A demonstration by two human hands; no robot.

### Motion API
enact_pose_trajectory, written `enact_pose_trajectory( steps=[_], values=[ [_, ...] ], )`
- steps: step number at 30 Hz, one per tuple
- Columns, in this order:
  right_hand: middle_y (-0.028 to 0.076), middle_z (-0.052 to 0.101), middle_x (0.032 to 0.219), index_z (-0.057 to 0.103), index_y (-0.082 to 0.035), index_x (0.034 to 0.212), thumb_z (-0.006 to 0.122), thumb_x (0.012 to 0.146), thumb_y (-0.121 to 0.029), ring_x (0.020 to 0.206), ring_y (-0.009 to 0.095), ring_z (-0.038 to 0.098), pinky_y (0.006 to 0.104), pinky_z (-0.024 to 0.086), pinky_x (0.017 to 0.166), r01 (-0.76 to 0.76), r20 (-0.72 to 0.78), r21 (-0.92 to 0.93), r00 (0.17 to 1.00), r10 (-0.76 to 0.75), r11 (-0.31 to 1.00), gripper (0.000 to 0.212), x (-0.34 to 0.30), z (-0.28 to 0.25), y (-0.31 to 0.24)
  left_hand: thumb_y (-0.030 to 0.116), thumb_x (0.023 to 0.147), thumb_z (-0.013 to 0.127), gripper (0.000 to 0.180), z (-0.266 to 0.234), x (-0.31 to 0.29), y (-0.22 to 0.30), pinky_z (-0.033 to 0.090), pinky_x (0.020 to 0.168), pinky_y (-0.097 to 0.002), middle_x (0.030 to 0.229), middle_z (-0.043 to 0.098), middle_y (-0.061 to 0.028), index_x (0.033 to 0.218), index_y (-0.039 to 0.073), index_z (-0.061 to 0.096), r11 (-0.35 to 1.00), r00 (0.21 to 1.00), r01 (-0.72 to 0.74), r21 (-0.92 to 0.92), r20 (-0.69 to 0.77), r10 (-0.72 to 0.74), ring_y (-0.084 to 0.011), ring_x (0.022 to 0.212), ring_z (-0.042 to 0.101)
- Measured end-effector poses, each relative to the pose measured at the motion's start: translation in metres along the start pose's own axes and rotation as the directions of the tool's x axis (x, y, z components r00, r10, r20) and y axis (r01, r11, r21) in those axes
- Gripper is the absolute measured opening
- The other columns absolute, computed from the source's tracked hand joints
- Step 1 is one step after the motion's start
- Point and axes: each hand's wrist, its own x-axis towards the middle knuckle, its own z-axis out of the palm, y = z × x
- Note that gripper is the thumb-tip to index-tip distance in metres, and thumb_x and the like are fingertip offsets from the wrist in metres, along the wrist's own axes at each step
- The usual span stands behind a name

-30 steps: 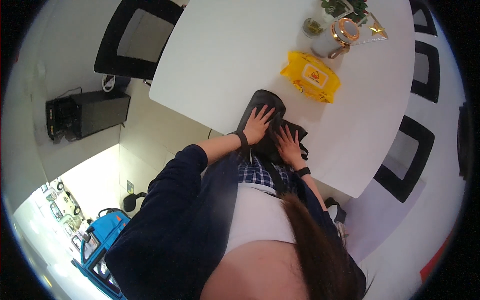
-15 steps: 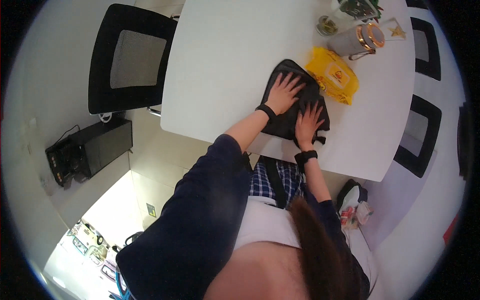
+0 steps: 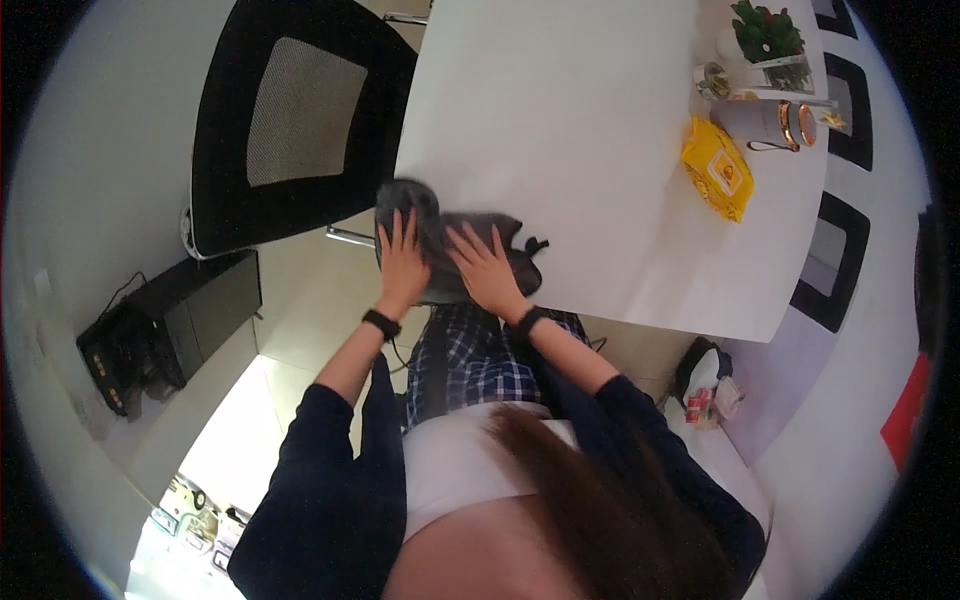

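A soft black-grey item (image 3: 462, 230), seemingly folded fabric with a short dark strap at its right end, lies at the near left corner of the table. Its exact kind is not clear. On its left part rests my left hand (image 3: 403, 265), palm down with the fingers spread. My right hand (image 3: 485, 268) lies flat across its right part, fingers also apart. Each wrist wears a black band. Some of the item is hidden under the hands, and its surface is slightly blurred.
The white table (image 3: 560, 130) bears a yellow wipes pack (image 3: 718, 170), a grey tumbler (image 3: 755, 122), a small glass jar (image 3: 712, 80) and a potted plant (image 3: 768, 32) at the right. A black mesh-backed chair (image 3: 305, 115) stands against its left edge.
Both hands and the dark item have shifted left along the table's near edge, away from the yellow pack. The whole view has moved too. The hands remain spread on the item.
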Motion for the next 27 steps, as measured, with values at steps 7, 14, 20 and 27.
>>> enact_pose_trajectory(
  steps=[7,14,20,27],
  values=[
    [0.004,0.031,0.140,0.050,-0.012,0.121,0.051,0.079,-0.014,0.132,0.023,0.021,0.0540,0.011,0.106,-0.183,0.123,0.002,0.976,0.182,0.983,0.042,-0.020,-0.027,0.061,0.023,0.073,0.056,0.043,-0.012,0.067,0.044,0.015,0.104,-0.0538,0.140,0.026,-0.0154,0.108,-0.001,0.057,0.965,0.964,-0.255,-0.068,0.062,0.259,-0.0355,0.131,0.019],
    [0.007,0.021,0.144,0.041,-0.009,0.128,0.049,0.080,-0.019,0.133,0.029,0.015,0.0611,0.016,0.101,-0.355,-0.157,-0.057,0.926,0.343,0.933,0.049,0.116,-0.067,0.151,0.029,0.078,0.051,0.045,-0.016,0.242,0.031,0.017,0.104,-0.0508,0.140,0.029,-0.0113,0.112,0.001,0.056,0.935,0.937,-0.298,0.191,-0.132,0.325,-0.0317,0.130,0.021],
    [0.008,0.026,0.142,0.045,-0.008,0.124,0.050,0.078,-0.025,0.132,0.030,0.018,0.0624,0.013,0.100,-0.357,-0.248,0.020,0.903,0.350,0.934,0.049,0.141,-0.059,0.132,0.025,0.080,0.049,0.042,-0.019,0.239,0.009,0.019,0.103,-0.0504,0.139,0.029,-0.0126,0.112,0.000,0.055,0.947,0.929,-0.278,0.160,-0.207,0.308,-0.0322,0.129,0.022],
    [0.006,0.029,0.140,0.051,-0.010,0.120,0.051,0.078,-0.018,0.133,0.024,0.019,0.0557,0.011,0.105,-0.118,0.139,0.093,0.985,0.104,0.989,0.043,-0.008,-0.016,0.013,0.022,0.069,0.056,0.047,-0.015,0.017,0.008,0.013,0.106,-0.0535,0.132,0.035,-0.0247,0.101,-0.012,0.057,0.942,0.929,-0.330,0.061,0.200,0.312,-0.0391,0.131,0.013]
  ],
)
